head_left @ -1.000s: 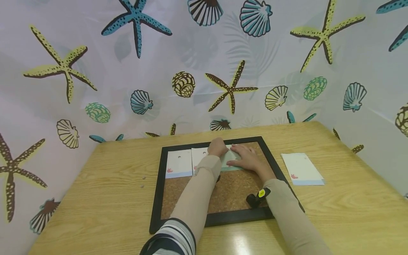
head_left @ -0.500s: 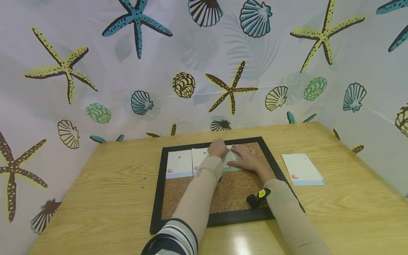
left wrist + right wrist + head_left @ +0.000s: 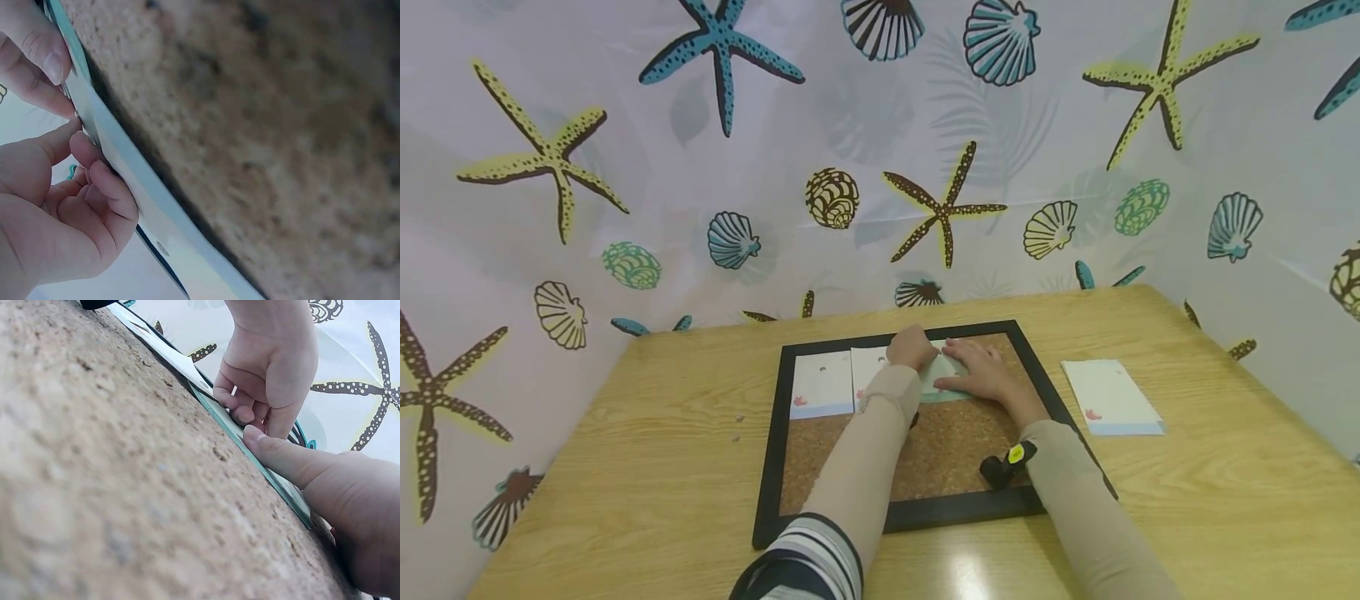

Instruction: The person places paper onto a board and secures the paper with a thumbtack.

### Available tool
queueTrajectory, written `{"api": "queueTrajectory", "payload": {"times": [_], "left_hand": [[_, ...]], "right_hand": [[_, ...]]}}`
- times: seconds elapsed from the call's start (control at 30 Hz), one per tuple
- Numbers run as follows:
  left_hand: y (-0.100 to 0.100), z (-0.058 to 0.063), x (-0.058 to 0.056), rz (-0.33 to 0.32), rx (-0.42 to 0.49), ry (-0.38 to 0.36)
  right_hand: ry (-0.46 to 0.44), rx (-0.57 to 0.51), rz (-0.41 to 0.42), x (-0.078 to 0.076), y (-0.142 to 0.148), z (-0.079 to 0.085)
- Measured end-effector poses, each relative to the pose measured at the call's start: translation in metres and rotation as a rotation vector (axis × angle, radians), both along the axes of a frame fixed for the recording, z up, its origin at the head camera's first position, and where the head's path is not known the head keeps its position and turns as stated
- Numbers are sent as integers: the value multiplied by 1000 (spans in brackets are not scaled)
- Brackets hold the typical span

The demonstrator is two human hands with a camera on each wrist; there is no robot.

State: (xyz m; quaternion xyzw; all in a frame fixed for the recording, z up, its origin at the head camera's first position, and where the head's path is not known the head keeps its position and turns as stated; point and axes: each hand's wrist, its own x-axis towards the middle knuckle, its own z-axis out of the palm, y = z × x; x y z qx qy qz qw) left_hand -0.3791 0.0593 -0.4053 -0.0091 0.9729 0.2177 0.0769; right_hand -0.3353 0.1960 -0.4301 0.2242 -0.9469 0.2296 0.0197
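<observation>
My left hand (image 3: 913, 347) is at the top of a corkboard (image 3: 955, 450), its fingers curled and its thumb tip against a pale green sheet (image 3: 953, 393). In the left wrist view a tiny metallic spot, perhaps a thumbtack (image 3: 76, 115), shows at that thumb tip; whether the hand pinches it is hidden. My right hand (image 3: 981, 371) rests spread over the green sheet, fingers extended. In the right wrist view its thumb (image 3: 275, 447) lies on the sheet near the left hand's fingers. Left of it, two white sheets (image 3: 822, 387) bear small round metal tack heads.
More white sheets (image 3: 1112, 400) lie on the wooden table (image 3: 647, 467) right of the board. Two small metallic bits (image 3: 737, 418) lie to its left. The board has a raised black frame (image 3: 958, 508). A patterned cloth (image 3: 865, 125) hangs behind the table.
</observation>
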Motion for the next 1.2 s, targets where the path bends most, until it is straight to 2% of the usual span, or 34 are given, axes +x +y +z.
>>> {"api": "queueTrajectory", "payload": {"times": [0.2,0.33,0.5,0.6,0.73,0.83,1.03,1.2], "left_hand": [[-6,11,5,-75,6,-5],[-10,19,9,-155,8,-16],[-18,23,15,-246,104,-43],[-25,20,18,-264,191,-36],[-32,14,20,-284,245,-14],[-33,10,19,-288,225,11],[-34,8,18,-280,128,46],[-36,9,19,-271,111,46]], "right_hand": [[7,9,-12,-4,-2,3],[10,13,-9,-7,-1,5],[-12,-10,-2,-5,0,7],[-18,-15,0,-6,0,4],[-28,-15,8,-5,-2,0],[-38,-24,9,-3,-3,0],[-36,-29,8,-3,-2,0],[-34,-34,13,-4,-2,0]]}}
